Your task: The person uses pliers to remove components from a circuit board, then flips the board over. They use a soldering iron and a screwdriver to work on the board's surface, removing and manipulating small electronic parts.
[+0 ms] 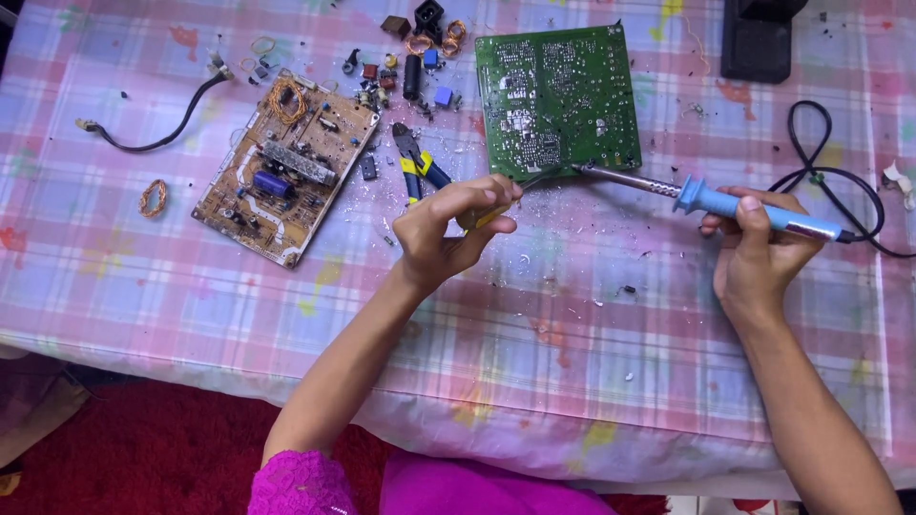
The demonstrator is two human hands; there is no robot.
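Looking down past a bright pink sleeve (pixel 305 484) at the table's near edge, I see both forearms reaching over the pink-and-lilac checked tablecloth (pixel 572 362). My left hand (pixel 448 229) is curled tight round a small yellow-handled metal tool (pixel 487 217), thumb and forefinger pinched on it, its thin tip angled toward the near edge of the green circuit board (pixel 558 100); I cannot tell exactly what kind of tool it is. My right hand (pixel 759 253) is clenched around the blue grip of a soldering iron (pixel 711 200), index finger laid along the top, and its metal tip meets the board at that same near edge, right beside the left tool's tip. Judging from this, the work goes best with the iron held steady on one joint while the other tool acts only where the two tips meet, wrists low and close to the cloth. The iron's black cord (pixel 830 167) loops off to the right. Farther out lie blue-and-yellow pliers (pixel 417 167), a tan circuit board with copper coils (pixel 286 167), loose components (pixel 420 57) and a black wire (pixel 157 129).
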